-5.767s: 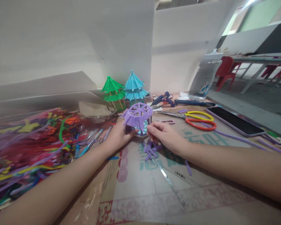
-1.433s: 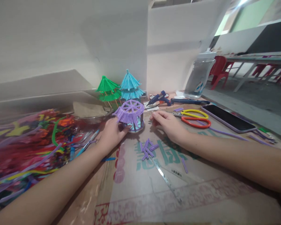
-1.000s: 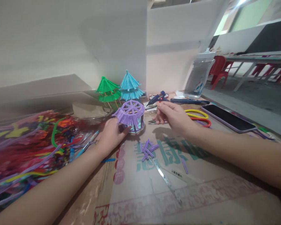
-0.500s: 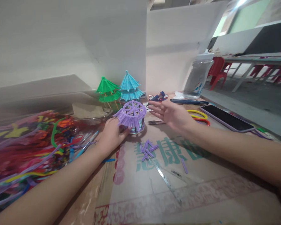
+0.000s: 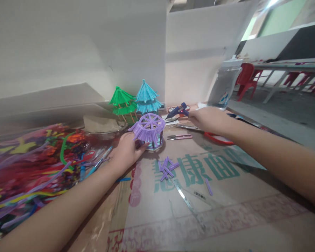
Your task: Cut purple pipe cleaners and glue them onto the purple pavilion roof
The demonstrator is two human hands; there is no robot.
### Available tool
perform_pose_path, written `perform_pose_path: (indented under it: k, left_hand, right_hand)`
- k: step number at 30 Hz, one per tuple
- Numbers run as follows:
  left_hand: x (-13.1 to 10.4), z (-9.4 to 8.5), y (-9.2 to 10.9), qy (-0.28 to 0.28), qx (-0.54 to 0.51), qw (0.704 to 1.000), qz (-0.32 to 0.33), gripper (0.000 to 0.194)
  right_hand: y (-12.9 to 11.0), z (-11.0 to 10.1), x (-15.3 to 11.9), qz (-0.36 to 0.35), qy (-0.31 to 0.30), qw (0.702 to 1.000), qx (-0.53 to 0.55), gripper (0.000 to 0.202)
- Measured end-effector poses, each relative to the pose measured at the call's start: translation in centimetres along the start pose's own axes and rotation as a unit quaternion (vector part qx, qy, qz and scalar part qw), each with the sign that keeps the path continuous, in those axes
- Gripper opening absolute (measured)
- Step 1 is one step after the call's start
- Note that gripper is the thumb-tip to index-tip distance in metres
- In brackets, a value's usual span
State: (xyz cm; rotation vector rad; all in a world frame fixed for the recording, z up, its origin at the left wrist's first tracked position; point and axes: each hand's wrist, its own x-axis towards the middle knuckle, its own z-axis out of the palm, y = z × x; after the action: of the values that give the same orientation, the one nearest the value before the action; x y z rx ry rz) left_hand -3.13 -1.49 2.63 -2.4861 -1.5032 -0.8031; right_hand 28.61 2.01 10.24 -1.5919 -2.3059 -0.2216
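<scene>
My left hand (image 5: 127, 153) is closed on the left side of a small purple pavilion model (image 5: 151, 127). The model has a spoked roof ring, a fringe of purple fuzzy strips, dark posts and a pale base. Reaching over the scissors, my right hand (image 5: 211, 119) is closed at the handle end of a blue glue gun (image 5: 177, 111) with a small red light; its fingertips are partly hidden. Below the model lie several cut purple pipe-cleaner pieces (image 5: 167, 168) and a metal ruler (image 5: 185, 199). Pink-handled thread snips (image 5: 180, 137) lie just right of the model.
Behind stand a green pagoda model (image 5: 122, 99) and a blue one (image 5: 147, 96). A heap of colourful pipe cleaners (image 5: 28, 168) covers the left. Red-handled scissors (image 5: 219, 139) lie under my right arm. A clear plastic bottle (image 5: 224, 85) stands at the back right.
My right hand has moved right and back from its open pose beside the model, and has closed at the glue gun's handle. My left hand stays on the purple model.
</scene>
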Motion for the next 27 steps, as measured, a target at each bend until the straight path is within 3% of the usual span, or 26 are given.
perform_pose_path:
  k: [2,4,6,10,14,17,21,27]
  left_hand:
    - [0.0,0.0,0.0,-0.003,0.0,1.0,-0.001,0.029]
    - [0.0,0.1,0.0,-0.003,0.0,1.0,-0.002,0.029]
    - [-0.1,0.1,-0.1,-0.001,-0.003,1.0,-0.002,0.03]
    - [-0.1,0.0,-0.1,0.01,-0.008,1.0,0.022,0.029]
    - [0.0,-0.2,0.1,0.007,-0.005,0.999,0.043,0.035]
    - [-0.2,-0.4,0.4,0.011,0.006,0.998,0.055,0.037]
    - [-0.6,-0.6,0.8,0.024,0.024,0.997,0.076,0.033]
    - [-0.8,-0.7,1.0,0.024,0.05,0.995,0.085,0.033]
  right_hand:
    - [2.1,-0.3,0.5,0.046,0.003,0.995,-0.087,0.026]
    - [3.5,-0.8,0.7,0.057,0.004,0.993,-0.101,0.037]
    - [3.9,-1.3,0.8,0.049,0.001,0.996,-0.072,0.032]
    - [1.3,-1.8,0.0,0.012,0.011,1.0,0.023,0.02]
    - [-2.9,-1.5,-2.0,-0.102,0.161,0.977,0.093,0.021]
    - [-5.0,-1.3,-3.6,-0.227,0.209,0.947,0.093,0.024]
    - [-6.2,-1.1,-4.7,-0.319,0.213,0.918,0.104,0.024]
    - [-6.2,-0.2,-4.6,-0.376,0.234,0.892,0.085,0.019]
